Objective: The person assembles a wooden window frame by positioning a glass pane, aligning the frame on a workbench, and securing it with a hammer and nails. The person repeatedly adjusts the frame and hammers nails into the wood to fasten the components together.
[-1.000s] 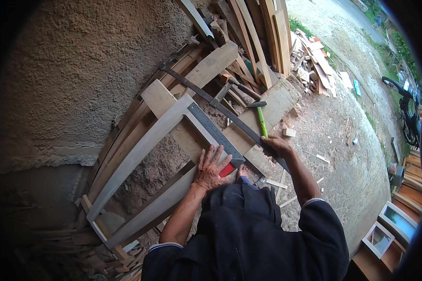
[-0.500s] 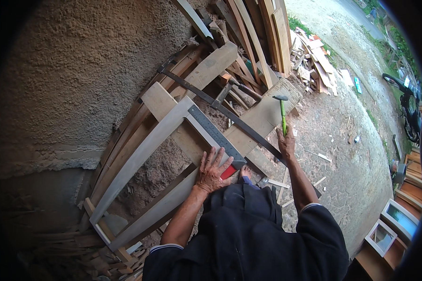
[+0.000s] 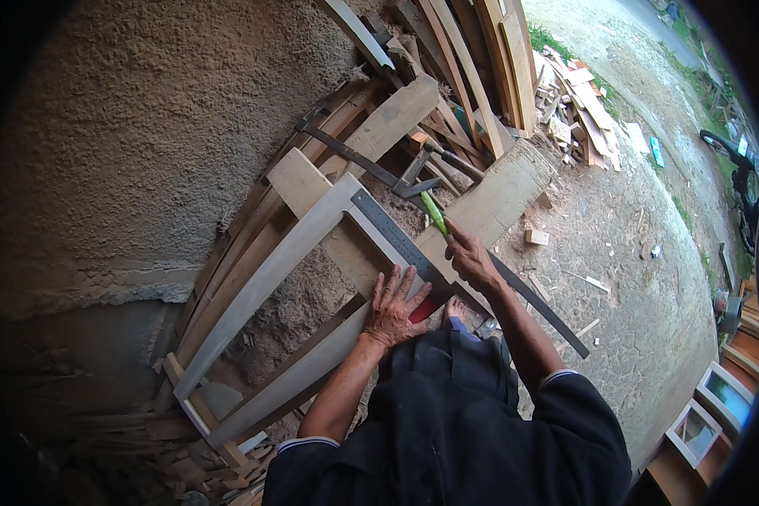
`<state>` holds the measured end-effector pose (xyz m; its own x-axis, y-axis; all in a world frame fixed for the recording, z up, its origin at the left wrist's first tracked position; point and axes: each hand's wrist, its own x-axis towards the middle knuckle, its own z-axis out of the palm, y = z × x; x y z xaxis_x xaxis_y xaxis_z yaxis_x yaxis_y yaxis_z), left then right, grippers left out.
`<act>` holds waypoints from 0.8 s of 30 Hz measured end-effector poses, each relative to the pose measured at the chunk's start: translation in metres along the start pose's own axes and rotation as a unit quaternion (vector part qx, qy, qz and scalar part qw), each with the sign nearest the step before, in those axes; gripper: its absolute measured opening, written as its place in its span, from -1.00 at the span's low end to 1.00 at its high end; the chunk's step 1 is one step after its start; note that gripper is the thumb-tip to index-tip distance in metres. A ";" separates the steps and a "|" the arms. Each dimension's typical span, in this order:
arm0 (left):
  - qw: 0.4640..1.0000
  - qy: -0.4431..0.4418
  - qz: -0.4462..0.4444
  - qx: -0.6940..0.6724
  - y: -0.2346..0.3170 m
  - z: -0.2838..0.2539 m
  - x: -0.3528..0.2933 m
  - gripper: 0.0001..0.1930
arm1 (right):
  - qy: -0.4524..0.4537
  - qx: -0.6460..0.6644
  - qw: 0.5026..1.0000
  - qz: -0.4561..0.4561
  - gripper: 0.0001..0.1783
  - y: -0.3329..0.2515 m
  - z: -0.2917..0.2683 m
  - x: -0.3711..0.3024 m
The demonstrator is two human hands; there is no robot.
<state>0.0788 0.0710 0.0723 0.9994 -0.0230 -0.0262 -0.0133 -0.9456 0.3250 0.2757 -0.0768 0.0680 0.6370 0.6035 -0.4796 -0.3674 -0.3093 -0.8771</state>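
Observation:
My left hand (image 3: 390, 305) lies spread on the near corner of a pale grey wooden frame (image 3: 261, 291), beside a dark metal square (image 3: 390, 234) with a red part (image 3: 422, 310) next to my fingertips. The square rests along the frame's short right side. My right hand (image 3: 471, 255) grips a hammer (image 3: 433, 211) by its green handle. The hammer's head is over a long metal bar clamp (image 3: 523, 287), close to the clamp's sliding jaw; whether they touch I cannot tell. Under the frame's right end lie wide wooden boards (image 3: 499, 190).
A rough wall (image 3: 160, 152) rises on the left, with long boards leaning along it. Scrap wood (image 3: 582, 110) is heaped at the far right. A small wood block (image 3: 536, 237) lies on the ground. Small white-framed panels (image 3: 694, 432) and a motorbike (image 3: 740, 181) are at the right edge.
My right hand has swung the hammer left and inward, from over the wide board to the clamp's jaw. My left hand stays spread on the frame. The whole view has shifted slightly.

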 end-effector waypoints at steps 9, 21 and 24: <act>1.000 0.007 0.004 0.000 -0.004 0.006 -0.001 -0.23 | 0.065 -0.192 0.975 -0.095 -0.50 0.012 0.021 0.038; 1.000 0.003 0.004 0.006 -0.004 0.005 -0.002 -0.27 | -0.002 -0.229 0.963 -0.143 -0.51 0.011 0.015 0.035; 1.000 0.001 0.005 0.010 -0.004 0.005 -0.001 -0.26 | 0.014 -0.227 0.965 -0.128 -0.51 0.010 0.018 0.035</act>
<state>0.0781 0.0736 0.0660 0.9992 -0.0326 -0.0217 -0.0243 -0.9515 0.3065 0.2822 -0.0456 0.0429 0.6884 0.6840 -0.2414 0.1352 -0.4479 -0.8838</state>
